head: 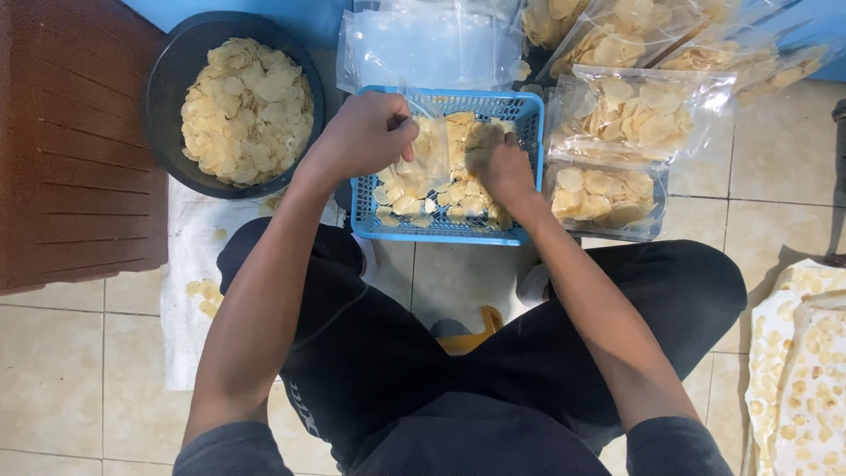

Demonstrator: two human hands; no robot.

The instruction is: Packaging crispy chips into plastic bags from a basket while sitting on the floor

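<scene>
Two hands at work over a blue plastic basket (441,231) of pale crackers, centre of the frame.

- Left hand (366,132): closed in a pinch on the mouth of a small clear bag (421,159), held just above the basket's left half; bag partly filled.
- Right hand (495,163): lowered into the loose crackers (458,189) in the basket, fingers curled among them; whether it has any gathered cannot be told.
- Black round tub (167,97), upper left: heaped with the same crackers, touching a white cloth (189,264) spread on the tiled floor (62,370).
- Filled clear bags (648,115), upper right: several, stacked just beside the basket.
- Stack of empty clear bags (423,48), top centre, behind the basket.
- Brown slatted panel (70,150), left edge.
- Sheet scattered with cracker pieces (797,370), lower right.

Handling note, as a judgement: keep the bag mouth wide and directly above the basket so spills fall back in; scoop lightly, since the thin crackers look brittle; match the fill of the finished bags.
</scene>
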